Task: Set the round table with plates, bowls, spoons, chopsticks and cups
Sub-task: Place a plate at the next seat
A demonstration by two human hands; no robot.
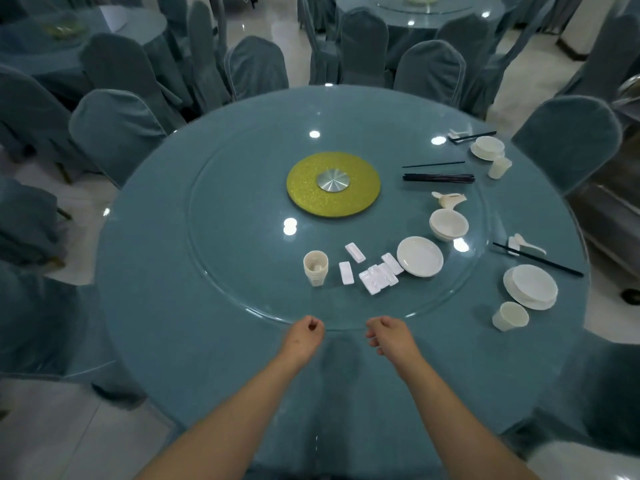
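On the round table's glass turntable (pixel 214 278) stand a stack of cups (pixel 316 268), several white chopstick rests (pixel 375 277), a stack of plates (pixel 419 256), stacked bowls (pixel 449 225), spoons (pixel 449 199) and a bundle of black chopsticks (pixel 438 178). Two places are laid at the right rim: a near plate with bowl (pixel 530 287), cup (pixel 510 316), chopsticks (pixel 540 260) and spoon (pixel 528 245); a far plate with bowl (pixel 488 147) and cup (pixel 499 168). My left hand (pixel 306 332) is a fist holding nothing at the turntable's near edge. My right hand (pixel 384 332) hangs loosely curled beside it.
A yellow disc with a metal hub (pixel 333 188) marks the turntable's centre. Covered chairs (pixel 117 133) ring the table, one at the right (pixel 568 140). A metal cart (pixel 620 188) stands at the far right. Other tables fill the background.
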